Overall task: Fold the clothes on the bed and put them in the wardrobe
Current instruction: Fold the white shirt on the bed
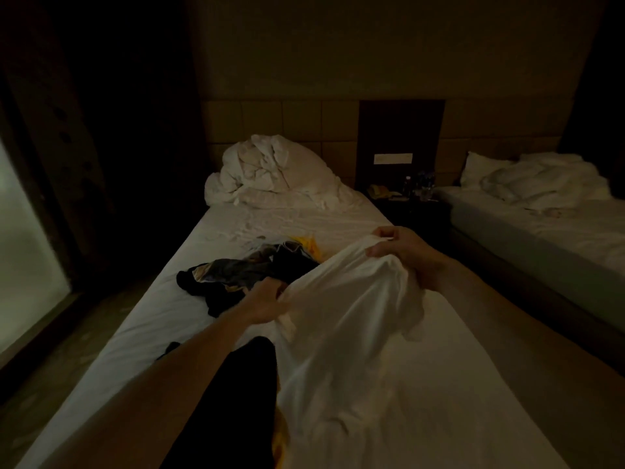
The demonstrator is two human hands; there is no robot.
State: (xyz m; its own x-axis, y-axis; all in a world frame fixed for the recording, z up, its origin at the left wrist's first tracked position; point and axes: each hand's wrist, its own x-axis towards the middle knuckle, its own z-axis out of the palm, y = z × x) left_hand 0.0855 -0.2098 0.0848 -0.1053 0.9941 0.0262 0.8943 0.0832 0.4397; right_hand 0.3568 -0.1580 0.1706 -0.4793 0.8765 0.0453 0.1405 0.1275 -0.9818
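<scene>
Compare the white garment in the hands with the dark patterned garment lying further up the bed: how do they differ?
The white garment is plain and pale; the dark patterned garment is black with lighter printed patches. The white one is lifted at its top edge, gripped by the left hand and the right hand, and hangs down to the bed; the dark one lies crumpled and untouched. Neither is folded yet.
</scene>
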